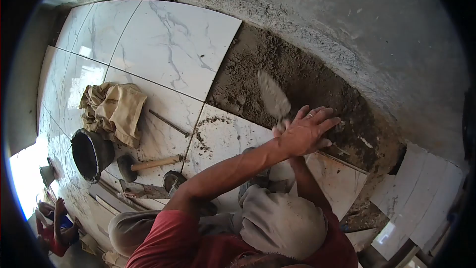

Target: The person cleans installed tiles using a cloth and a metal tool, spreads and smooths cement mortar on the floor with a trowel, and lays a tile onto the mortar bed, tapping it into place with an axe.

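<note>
My left hand [307, 131] is stretched out to the right, palm down, with its fingers spread and a ring on one finger. It holds nothing and crosses over my right wrist. My right hand [280, 129] is mostly hidden beneath it, with a few curled fingers showing at the handle end of a trowel [272, 95]. The trowel's pointed blade is coated in grey mortar and lies over the rough, dark mortar bed [248, 64]. White marble-patterned tiles [171, 44] border the bed on the left, with mortar crumbs on the nearest one.
A mallet [153, 163], a metal rod [168, 122], a crumpled tan cloth [121, 111] and a black bucket [91, 156] rest on the tiles at left. A rough wall [347, 25] runs behind the bed. Stacked tiles [421, 193] stand at right. Another person [57, 231] is at lower left.
</note>
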Demonstrator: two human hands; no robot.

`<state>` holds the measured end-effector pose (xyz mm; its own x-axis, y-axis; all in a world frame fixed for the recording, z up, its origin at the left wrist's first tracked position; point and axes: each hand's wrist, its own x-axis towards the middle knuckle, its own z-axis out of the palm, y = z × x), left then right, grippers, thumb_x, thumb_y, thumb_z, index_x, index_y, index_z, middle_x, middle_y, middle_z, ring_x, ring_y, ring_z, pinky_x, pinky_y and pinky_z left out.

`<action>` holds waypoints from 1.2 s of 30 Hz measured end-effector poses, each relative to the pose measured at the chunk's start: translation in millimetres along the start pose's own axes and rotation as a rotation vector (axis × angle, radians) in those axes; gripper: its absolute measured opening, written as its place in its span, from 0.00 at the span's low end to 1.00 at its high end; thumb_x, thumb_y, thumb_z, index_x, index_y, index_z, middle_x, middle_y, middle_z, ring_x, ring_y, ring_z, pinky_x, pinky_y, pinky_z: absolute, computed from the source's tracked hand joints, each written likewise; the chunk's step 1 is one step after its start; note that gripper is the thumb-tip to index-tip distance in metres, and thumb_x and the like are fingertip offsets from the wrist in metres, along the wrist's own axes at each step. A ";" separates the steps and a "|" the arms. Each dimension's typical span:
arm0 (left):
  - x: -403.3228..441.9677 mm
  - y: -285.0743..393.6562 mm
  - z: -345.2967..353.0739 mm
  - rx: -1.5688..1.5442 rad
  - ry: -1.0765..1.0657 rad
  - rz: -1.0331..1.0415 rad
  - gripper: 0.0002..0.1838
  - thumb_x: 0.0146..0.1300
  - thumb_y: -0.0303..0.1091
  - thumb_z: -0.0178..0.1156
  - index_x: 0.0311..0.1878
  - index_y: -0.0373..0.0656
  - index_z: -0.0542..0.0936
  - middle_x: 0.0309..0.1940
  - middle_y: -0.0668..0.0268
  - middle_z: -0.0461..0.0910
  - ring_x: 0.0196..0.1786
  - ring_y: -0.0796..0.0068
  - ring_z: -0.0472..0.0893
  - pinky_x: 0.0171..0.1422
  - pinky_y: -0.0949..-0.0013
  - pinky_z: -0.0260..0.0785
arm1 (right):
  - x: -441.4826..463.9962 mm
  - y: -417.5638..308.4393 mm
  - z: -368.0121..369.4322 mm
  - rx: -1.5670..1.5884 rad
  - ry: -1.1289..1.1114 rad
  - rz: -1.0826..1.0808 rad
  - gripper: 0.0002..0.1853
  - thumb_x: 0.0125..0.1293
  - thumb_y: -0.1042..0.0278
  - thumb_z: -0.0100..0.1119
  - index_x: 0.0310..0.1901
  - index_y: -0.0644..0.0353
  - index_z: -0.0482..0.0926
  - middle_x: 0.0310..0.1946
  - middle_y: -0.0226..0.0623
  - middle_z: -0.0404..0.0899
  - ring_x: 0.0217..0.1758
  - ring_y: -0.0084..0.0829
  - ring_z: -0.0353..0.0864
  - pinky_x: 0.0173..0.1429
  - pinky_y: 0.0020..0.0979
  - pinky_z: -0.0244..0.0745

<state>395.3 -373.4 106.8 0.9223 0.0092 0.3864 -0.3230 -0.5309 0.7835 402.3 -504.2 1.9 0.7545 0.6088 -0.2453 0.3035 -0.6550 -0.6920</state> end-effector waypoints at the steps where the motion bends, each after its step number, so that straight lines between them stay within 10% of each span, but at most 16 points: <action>1: 0.5 6.2 -4.2 0.045 0.024 0.075 0.28 0.51 0.39 0.68 0.56 0.46 0.73 0.56 0.57 0.73 0.57 0.55 0.73 0.60 0.54 0.66 | 26.2 5.3 -4.9 -0.008 0.062 -0.082 0.23 0.64 0.58 0.54 0.53 0.65 0.66 0.34 0.55 0.79 0.41 0.57 0.79 0.44 0.50 0.73; 6: -73.0 -134.3 -93.3 0.242 0.133 -0.297 0.31 0.49 0.31 0.70 0.59 0.43 0.71 0.58 0.52 0.71 0.59 0.54 0.73 0.62 0.57 0.66 | 136.9 1.0 -47.3 -0.456 0.131 0.148 0.20 0.66 0.59 0.51 0.55 0.60 0.64 0.35 0.54 0.80 0.39 0.55 0.80 0.41 0.50 0.75; 9: -140.9 -175.3 -151.2 0.676 -0.142 -0.900 0.53 0.44 0.38 0.75 0.72 0.50 0.54 0.71 0.45 0.53 0.69 0.35 0.57 0.66 0.44 0.60 | 185.6 10.6 -66.7 -0.566 0.124 0.122 0.19 0.66 0.59 0.51 0.54 0.60 0.66 0.35 0.54 0.80 0.40 0.54 0.80 0.40 0.50 0.76; 12: -168.4 -174.1 -178.3 0.658 -0.403 -1.043 0.61 0.37 0.42 0.78 0.74 0.56 0.49 0.74 0.45 0.39 0.69 0.25 0.48 0.66 0.32 0.52 | 206.5 6.5 -70.8 -0.652 0.038 0.121 0.20 0.67 0.61 0.51 0.55 0.64 0.67 0.36 0.55 0.80 0.40 0.52 0.81 0.39 0.48 0.78; 31: -186.2 -187.6 -174.5 0.664 -0.309 -0.960 0.63 0.35 0.40 0.79 0.74 0.57 0.49 0.74 0.46 0.41 0.70 0.24 0.48 0.67 0.33 0.53 | 181.9 -23.0 -48.7 -0.643 -0.226 0.043 0.17 0.65 0.65 0.50 0.52 0.65 0.67 0.40 0.57 0.78 0.44 0.56 0.79 0.42 0.49 0.76; 36: -187.0 -187.0 -176.0 0.668 -0.308 -0.934 0.63 0.34 0.40 0.79 0.74 0.57 0.50 0.74 0.47 0.42 0.70 0.25 0.48 0.66 0.34 0.54 | 196.9 -2.0 -52.0 -0.383 0.043 0.087 0.17 0.64 0.64 0.54 0.50 0.64 0.69 0.38 0.59 0.78 0.42 0.57 0.79 0.41 0.50 0.74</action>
<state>245.8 -126.7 -26.3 0.7836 0.4715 -0.4046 0.5919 -0.7645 0.2554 580.5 -406.3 -9.7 0.8082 0.5294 -0.2579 0.4261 -0.8281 -0.3643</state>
